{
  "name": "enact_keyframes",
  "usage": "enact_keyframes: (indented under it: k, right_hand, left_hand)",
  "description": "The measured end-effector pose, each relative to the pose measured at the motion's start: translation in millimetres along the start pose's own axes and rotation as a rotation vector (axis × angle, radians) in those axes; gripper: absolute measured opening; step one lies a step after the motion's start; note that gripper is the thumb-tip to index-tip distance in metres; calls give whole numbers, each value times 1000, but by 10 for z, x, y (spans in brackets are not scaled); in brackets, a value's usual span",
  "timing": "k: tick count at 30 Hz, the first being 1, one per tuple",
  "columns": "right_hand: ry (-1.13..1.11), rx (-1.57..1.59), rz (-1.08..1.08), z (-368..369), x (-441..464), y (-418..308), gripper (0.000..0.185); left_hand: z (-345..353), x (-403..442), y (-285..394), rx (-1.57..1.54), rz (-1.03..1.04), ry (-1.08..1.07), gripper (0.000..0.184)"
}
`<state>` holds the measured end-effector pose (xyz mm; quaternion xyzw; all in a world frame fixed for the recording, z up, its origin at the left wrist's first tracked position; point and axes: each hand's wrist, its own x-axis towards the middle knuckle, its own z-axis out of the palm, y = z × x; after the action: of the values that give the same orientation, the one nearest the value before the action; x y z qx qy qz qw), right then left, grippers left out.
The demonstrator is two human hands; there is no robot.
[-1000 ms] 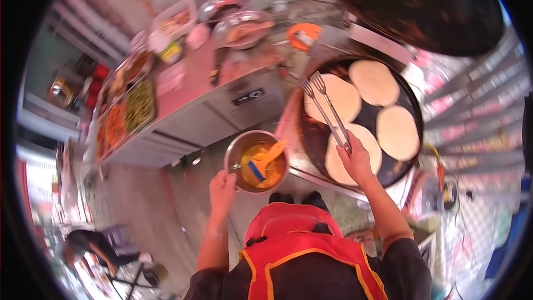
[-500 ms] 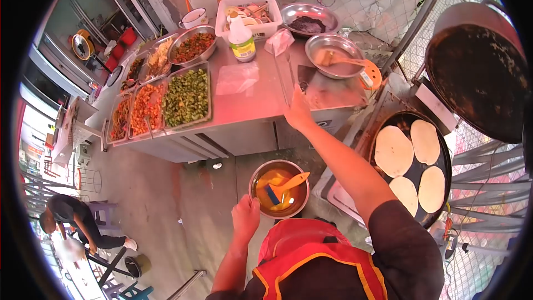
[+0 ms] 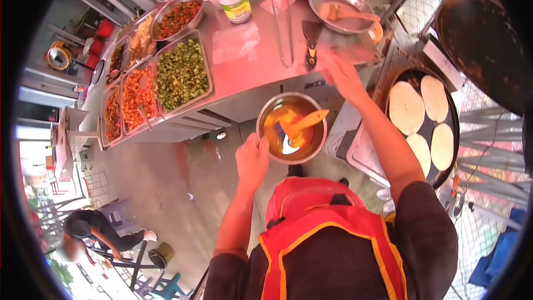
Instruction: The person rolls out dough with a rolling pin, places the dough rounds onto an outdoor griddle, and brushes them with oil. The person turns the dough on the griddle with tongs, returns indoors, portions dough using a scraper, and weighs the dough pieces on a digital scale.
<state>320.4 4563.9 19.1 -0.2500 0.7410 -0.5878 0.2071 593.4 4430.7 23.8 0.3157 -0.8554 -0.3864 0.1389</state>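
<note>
My left hand (image 3: 252, 158) is closed on the rim of a metal bowl (image 3: 317, 147), held out in front of my apron. Inside it are yellow oil and a brush with an orange handle (image 3: 311, 119), its bristles in the liquid. My right hand (image 3: 342, 79) is over the table's front edge, its somewhat blurred fingers stretched out and holding nothing I can see. Just left of it, a scraper (image 3: 311, 50) with a black and yellow handle lies on the table. Metal tongs (image 3: 284, 39) lie beside the scraper.
Trays of chopped greens (image 3: 180, 75) and diced orange food (image 3: 139, 94) line the table's left side. A bottle (image 3: 236, 5) and a steel bowl (image 3: 341, 8) stand farther back. At right, flatbreads (image 3: 406, 108) lie on a round griddle (image 3: 432, 150) with a raised lid (image 3: 477, 44). A person (image 3: 100, 228) sits far left.
My right hand has come off the scraper and moved right, leaving it on the table. The bowl, with my left hand on it, has moved up in view toward the table.
</note>
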Motion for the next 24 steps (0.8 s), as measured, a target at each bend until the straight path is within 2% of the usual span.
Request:
enact_keyframes:
  k: [1, 4, 5, 7, 9, 11, 13, 16, 19, 22, 24]
  right_hand:
    - [-67, 88, 189, -137, -339, -122, 42]
    - [-84, -49, 9, -260, -940, -22, 36]
    - [-19, -81, 50, -251, -1037, -48, 33]
    - [159, -357, -28, -232, -1145, -221, 25]
    - [235, -288, -69, -199, -1211, -403, 22]
    - [211, -226, -178, -107, -1280, -379, 26]
    - [126, -351, -195, -118, -1353, -358, 27]
    - [129, -635, -31, -267, -1414, -248, 25]
    - [327, -571, -237, -646, -1740, -409, 25]
    - [374, -606, -394, -1016, -2032, -476, 23]
    - [410, -622, -315, -1161, -2209, -374, 24]
  left_hand:
    - [30, 71, 42, -11, 16, -16, 26]
    - [199, 284, 217, 4, 115, -61, 28]
    - [259, 342, 270, 20, 160, -78, 28]
    - [410, 439, 346, -5, 210, -104, 29]
    - [564, 537, 459, -16, 273, -149, 29]
    - [715, 581, 583, -18, 333, -207, 29]
    - [873, 573, 788, -61, 320, -294, 27]
    - [1138, 589, 914, -125, 305, -385, 27]
    - [1367, 580, 1063, -180, 279, -492, 27]
    - [1581, 540, 1339, -236, 282, -595, 27]
    - [1764, 536, 1481, -226, 340, -601, 27]
